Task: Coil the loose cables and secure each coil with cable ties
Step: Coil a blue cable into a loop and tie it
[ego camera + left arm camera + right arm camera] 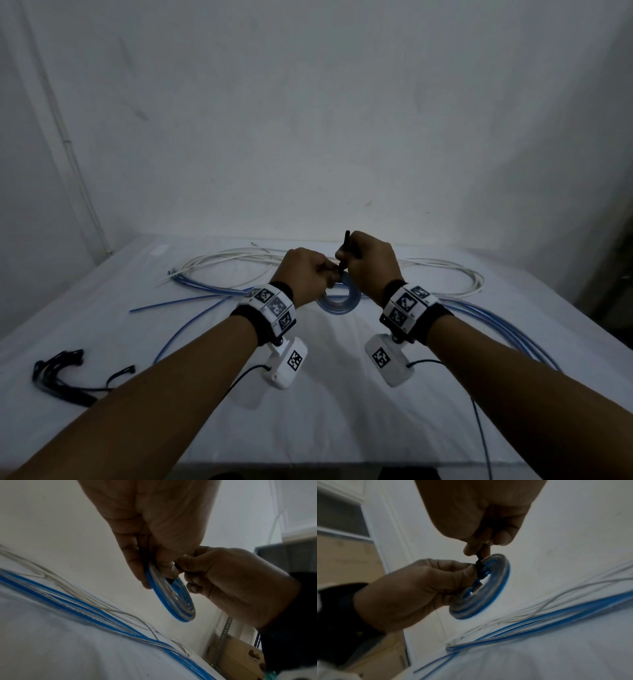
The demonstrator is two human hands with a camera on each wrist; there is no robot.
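Note:
A small tight coil of blue and clear cable (339,301) (173,599) (481,588) hangs above the white table. My left hand (308,270) (154,555) (423,588) pinches its upper rim between thumb and fingers. A black cable tie (346,245) (480,566) is looped round the coil at that spot. My right hand (368,263) (479,534) (223,577) grips the tie's free tail, which sticks up past its knuckles. The tie's head is mostly hidden by both hands.
Loose blue cables (205,291) (77,608) (556,615) and white cables (226,260) (573,588) sprawl over the white table (325,411). Several spare black cable ties (65,373) lie at its near left. A wall stands close behind.

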